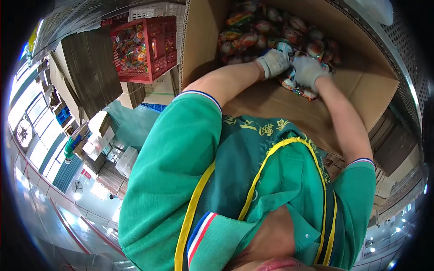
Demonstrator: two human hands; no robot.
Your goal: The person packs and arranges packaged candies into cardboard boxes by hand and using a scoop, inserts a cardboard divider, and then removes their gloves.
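Both my hands, in pale work gloves, are inside a large open cardboard box (199, 36), among clear plastic packets (262, 27) with red, orange and green print and rounded contents. My left hand (275, 63) has curled fingers at a light-blue and white packet (284, 47). Just to its right, my right hand (308, 72) is closed over a shiny printed packet (299, 89) near the pile's front edge. The gloves hide part of both packets, and my right fingertips are hard to make out.
Left of the box stands a red plastic crate (158, 49) filled with small wrapped packets. Beside it is a stack of flattened cardboard (90, 67). A perforated metal surface (407, 49) borders the box on the right. Farther off at left, a person in green (70, 147) is near some boxes.
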